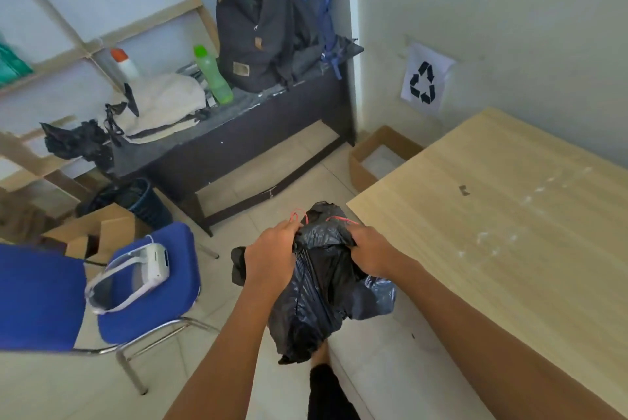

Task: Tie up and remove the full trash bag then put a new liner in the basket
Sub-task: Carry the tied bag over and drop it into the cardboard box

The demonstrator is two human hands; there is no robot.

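Observation:
A full black trash bag (pixel 316 300) hangs in the air in front of me, above the tiled floor. My left hand (pixel 272 256) grips the gathered neck on its left side, with a thin red tie (pixel 297 216) sticking up past my fingers. My right hand (pixel 370 255) pinches the bag's top on the right, where more red tie (pixel 339 218) shows. A dark blue basket (pixel 146 199) with a black liner in it stands on the floor at the left, under the dark table. More crumpled black plastic (pixel 76 141) lies on that table's left end.
A light wooden table (pixel 509 216) fills the right. A blue chair (pixel 153 300) with a white headset stands left. The dark table (pixel 238 134) holds bottles, a cloth and backpacks. Cardboard boxes (pixel 380 154) sit on the floor by the wall and beside the chair.

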